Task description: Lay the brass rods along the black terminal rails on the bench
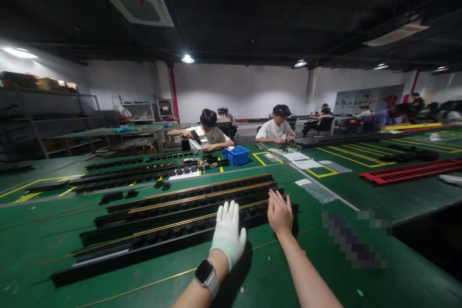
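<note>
My left hand (228, 232), in a white glove, is open with fingers stretched out over the nearest long black rail (169, 244). Whether its palm presses on the rail is hidden. At that rail's right end is my bare right hand (280, 212), its fingers extended and side by side; its palm is hidden. A thin brass rod (155, 229) runs along the top of the nearest rail. Behind it lie more black rails (119, 218), also bearing brass rods. In front, a loose brass rod (159, 280) rests on the green table (274, 281).
Beyond the rails, black parts with wires (184, 168) lie near a blue bin (236, 155). Two co-workers sit across the table, one holding a power drill (196, 136). Plastic bags (317, 189) and a red slotted frame (411, 171) lie to the right.
</note>
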A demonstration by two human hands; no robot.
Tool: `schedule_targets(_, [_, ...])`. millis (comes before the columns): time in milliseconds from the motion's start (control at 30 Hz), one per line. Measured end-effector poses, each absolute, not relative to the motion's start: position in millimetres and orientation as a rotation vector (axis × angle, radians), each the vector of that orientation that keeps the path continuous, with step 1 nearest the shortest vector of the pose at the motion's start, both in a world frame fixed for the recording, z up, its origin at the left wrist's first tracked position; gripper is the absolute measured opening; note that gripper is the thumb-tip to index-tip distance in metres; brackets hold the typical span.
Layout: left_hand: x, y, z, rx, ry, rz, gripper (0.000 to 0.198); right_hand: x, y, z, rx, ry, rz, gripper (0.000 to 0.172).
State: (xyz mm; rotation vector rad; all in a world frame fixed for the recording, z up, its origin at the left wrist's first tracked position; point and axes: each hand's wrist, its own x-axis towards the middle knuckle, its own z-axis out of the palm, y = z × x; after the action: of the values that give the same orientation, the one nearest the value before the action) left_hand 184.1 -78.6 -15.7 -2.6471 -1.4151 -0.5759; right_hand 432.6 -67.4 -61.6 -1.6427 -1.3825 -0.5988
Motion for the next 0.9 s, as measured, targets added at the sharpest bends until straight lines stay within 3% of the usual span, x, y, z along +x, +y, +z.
schedule_targets(200, [114.8,-75.7,-22.0,-2.339,-1.504,-0.669,0.069,395.9,-70.7,-45.7,-1.514,-1.595,-0.615,0.052])
schedule_targets(400, [75.2,-66.6,-36.2,-2.275,-1.550,-0.630,0.066,298.8,-80.4,-34.5,-1.367,-2.048,-0.511,0.080])
schedule_targets(900, [68.2,-65.3,-33.9,-2.420,-1.592,-0.745,0.068,236.8,-68.8,-47.9,-1.543,-2.223,-0.396,0.078])
